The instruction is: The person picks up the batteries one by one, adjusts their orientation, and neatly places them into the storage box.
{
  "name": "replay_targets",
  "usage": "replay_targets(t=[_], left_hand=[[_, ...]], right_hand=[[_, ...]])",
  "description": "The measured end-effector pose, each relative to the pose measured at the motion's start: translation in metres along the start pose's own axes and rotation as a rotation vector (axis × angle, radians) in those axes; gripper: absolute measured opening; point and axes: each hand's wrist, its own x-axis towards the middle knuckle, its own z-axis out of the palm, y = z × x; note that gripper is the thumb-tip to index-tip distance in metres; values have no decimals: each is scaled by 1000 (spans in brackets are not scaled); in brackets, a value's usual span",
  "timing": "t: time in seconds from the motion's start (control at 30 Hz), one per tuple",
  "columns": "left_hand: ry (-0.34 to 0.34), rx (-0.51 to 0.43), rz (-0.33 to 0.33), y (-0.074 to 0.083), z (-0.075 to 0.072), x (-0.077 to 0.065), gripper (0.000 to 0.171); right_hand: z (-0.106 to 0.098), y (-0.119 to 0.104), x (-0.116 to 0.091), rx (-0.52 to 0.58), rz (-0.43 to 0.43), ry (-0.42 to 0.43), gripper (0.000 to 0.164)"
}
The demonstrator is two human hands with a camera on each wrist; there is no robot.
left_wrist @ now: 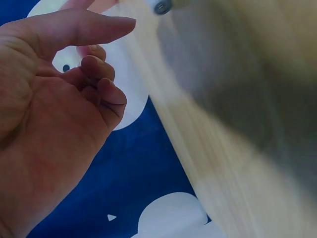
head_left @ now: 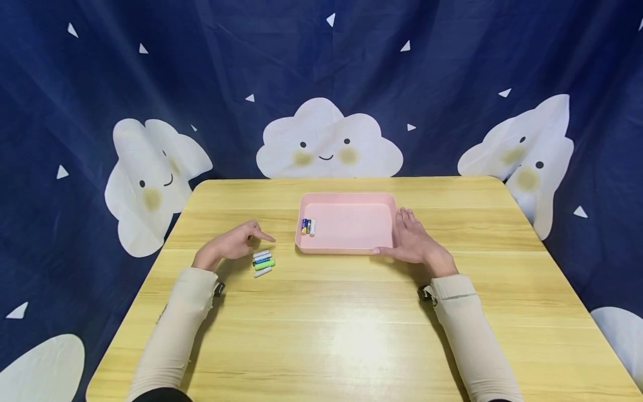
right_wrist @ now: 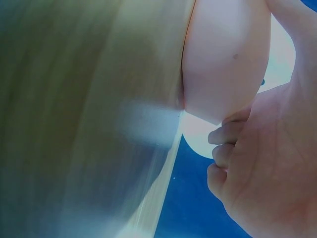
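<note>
The left hand (head_left: 234, 240) hovers beside a small row of batteries (head_left: 263, 265), white, blue and green, lying on the table. Its thumb is out straight and the other fingers are loosely bent, with nothing between them. In the left wrist view one battery end (left_wrist: 162, 7) shows at the top edge. A shallow pink tray (head_left: 346, 250) lies farther back, with a few batteries (head_left: 308, 227) side by side at its left end. Against the tray's front right corner rests the right hand (head_left: 414, 241), its thumb along the front wall and its fingers along the right side.
Both hands are over a light wooden table (head_left: 321, 335). A dark blue curtain (head_left: 226, 67) with white clouds and triangles hangs behind the table's far edge and around its sides.
</note>
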Motion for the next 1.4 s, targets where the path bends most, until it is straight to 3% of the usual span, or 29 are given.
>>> replay_targets(t=[0.23,0.57,0.97,1.27,1.4], left_hand=[[-42,-38,-31,-2,6,1,62],[-58,-43,-80,-7,8,-4,57],[-35,-3,-115,-17,2,-17,49],[23,6,-235,-26,4,-20,48],[43,22,-255,-29,3,-19,47]], right_hand=[[0,0,0,-8,-6,11,133],[-1,0,0,-13,-9,12,134],[-3,-1,0,-14,-8,13,133],[-2,-1,-1,-4,-7,12,133],[-1,-1,-1,-2,-7,14,133]])
